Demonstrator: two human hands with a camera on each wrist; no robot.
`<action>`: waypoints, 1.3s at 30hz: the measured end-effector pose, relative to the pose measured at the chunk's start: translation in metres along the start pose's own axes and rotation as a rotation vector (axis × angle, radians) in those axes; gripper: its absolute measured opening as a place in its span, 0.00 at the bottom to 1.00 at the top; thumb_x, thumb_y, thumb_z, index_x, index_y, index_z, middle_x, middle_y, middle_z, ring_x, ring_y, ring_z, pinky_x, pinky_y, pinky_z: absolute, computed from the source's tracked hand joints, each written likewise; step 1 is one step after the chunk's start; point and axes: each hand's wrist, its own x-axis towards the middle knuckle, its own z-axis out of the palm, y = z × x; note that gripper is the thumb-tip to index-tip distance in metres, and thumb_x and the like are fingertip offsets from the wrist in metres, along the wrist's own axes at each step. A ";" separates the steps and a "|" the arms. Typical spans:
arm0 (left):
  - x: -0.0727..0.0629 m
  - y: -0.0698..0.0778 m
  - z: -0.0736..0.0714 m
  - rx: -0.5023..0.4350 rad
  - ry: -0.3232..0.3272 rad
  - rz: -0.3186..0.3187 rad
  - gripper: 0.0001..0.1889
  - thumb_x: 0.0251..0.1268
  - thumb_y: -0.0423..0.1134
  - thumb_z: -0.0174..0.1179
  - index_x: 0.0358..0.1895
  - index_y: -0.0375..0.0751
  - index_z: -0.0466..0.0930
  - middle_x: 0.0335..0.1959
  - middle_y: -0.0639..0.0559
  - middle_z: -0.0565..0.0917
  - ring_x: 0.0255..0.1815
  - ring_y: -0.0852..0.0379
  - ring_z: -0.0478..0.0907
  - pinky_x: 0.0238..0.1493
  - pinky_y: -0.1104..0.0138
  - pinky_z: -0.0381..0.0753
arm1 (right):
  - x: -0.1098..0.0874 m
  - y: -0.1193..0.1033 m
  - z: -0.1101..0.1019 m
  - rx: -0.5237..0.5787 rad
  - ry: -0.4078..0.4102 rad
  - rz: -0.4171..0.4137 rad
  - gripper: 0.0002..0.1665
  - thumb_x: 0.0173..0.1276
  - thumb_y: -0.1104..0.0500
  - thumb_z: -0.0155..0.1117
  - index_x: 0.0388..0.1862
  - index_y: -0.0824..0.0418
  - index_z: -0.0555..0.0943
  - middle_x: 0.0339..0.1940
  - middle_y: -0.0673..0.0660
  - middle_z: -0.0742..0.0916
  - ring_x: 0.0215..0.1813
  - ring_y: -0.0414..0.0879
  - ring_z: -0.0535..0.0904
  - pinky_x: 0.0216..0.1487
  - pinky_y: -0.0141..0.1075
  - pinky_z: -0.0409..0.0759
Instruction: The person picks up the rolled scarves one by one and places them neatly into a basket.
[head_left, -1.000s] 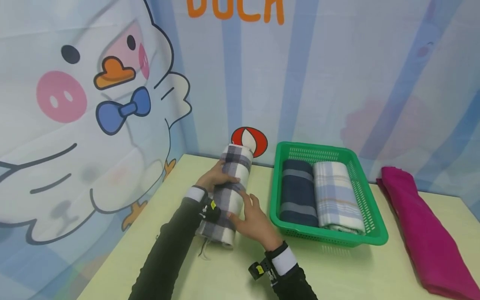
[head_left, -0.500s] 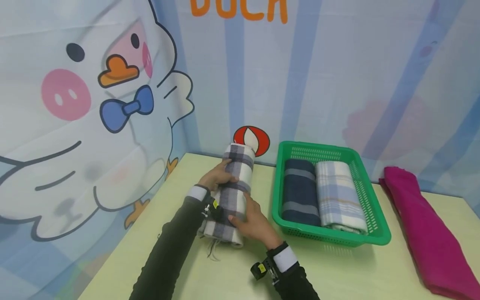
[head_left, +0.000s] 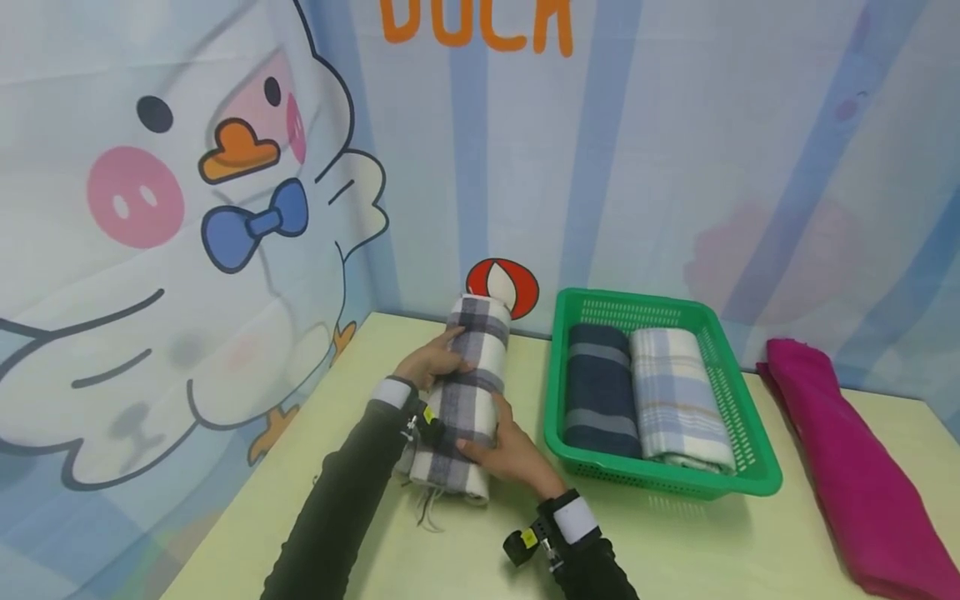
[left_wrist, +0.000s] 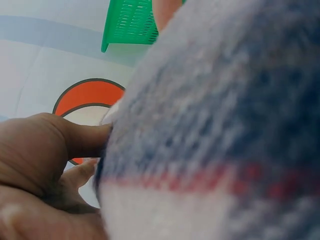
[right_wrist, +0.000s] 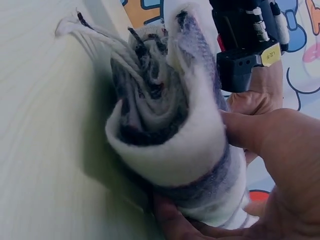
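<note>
A rolled grey-and-white plaid scarf (head_left: 491, 337) with a fringe lies on the pale table, its far end near the backdrop. My left hand (head_left: 435, 360) grips the roll's left side around the middle, thumb over the top. On the right side, nearer the front end, my right hand (head_left: 517, 454) holds the roll between thumb and fingers. Seen close in the right wrist view, the scarf's end (right_wrist: 175, 165) shows folded layers inside and loose fringe strands. In the left wrist view, blurred scarf cloth (left_wrist: 200, 125) fills the right part, touched by the left thumb (left_wrist: 85, 137).
Right of the roll stands a green plastic basket (head_left: 555, 392). It holds a dark navy roll with grey stripes (head_left: 600, 387) and a white-and-blue plaid roll (head_left: 678, 392). A folded magenta cloth (head_left: 855, 458) lies farther right. A cartoon backdrop (head_left: 637, 167) rises behind the table.
The front end of the scarf roll has swung slightly to the right, its fringe moving with it. My right index finger now lies lower along the roll's side. Both hands keep their hold.
</note>
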 end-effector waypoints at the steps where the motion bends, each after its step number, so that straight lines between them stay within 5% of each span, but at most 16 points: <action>1: 0.000 -0.001 0.000 -0.005 -0.002 -0.003 0.46 0.65 0.29 0.60 0.81 0.58 0.46 0.82 0.39 0.42 0.79 0.34 0.49 0.77 0.44 0.57 | 0.000 0.001 0.001 0.017 0.000 0.001 0.59 0.69 0.47 0.66 0.81 0.61 0.37 0.66 0.78 0.74 0.64 0.67 0.76 0.61 0.56 0.76; 8: 0.000 -0.004 0.000 -0.020 -0.034 -0.012 0.44 0.66 0.31 0.60 0.81 0.59 0.47 0.81 0.39 0.42 0.79 0.34 0.50 0.78 0.44 0.56 | 0.005 0.005 0.004 0.143 0.004 0.058 0.64 0.66 0.48 0.70 0.81 0.55 0.34 0.65 0.74 0.74 0.62 0.64 0.77 0.60 0.52 0.76; 16: 0.002 -0.007 0.003 -0.048 -0.040 -0.004 0.42 0.67 0.33 0.59 0.79 0.61 0.49 0.81 0.41 0.44 0.77 0.36 0.52 0.76 0.44 0.57 | 0.011 0.005 0.001 0.286 0.014 0.123 0.68 0.59 0.60 0.72 0.82 0.49 0.33 0.73 0.73 0.63 0.66 0.66 0.69 0.63 0.53 0.72; 28: 0.001 -0.011 0.004 -0.232 -0.040 -0.005 0.41 0.65 0.28 0.56 0.78 0.62 0.52 0.79 0.39 0.47 0.74 0.39 0.56 0.75 0.47 0.60 | 0.007 -0.004 0.000 0.340 0.123 0.138 0.55 0.57 0.64 0.69 0.75 0.42 0.47 0.65 0.72 0.68 0.60 0.63 0.73 0.55 0.48 0.74; 39: 0.003 -0.013 -0.001 -0.357 0.035 0.074 0.37 0.66 0.23 0.50 0.75 0.57 0.58 0.78 0.40 0.49 0.64 0.42 0.61 0.64 0.54 0.66 | 0.007 -0.005 -0.002 0.557 0.096 0.230 0.70 0.57 0.56 0.75 0.80 0.44 0.32 0.64 0.70 0.71 0.58 0.59 0.77 0.57 0.42 0.76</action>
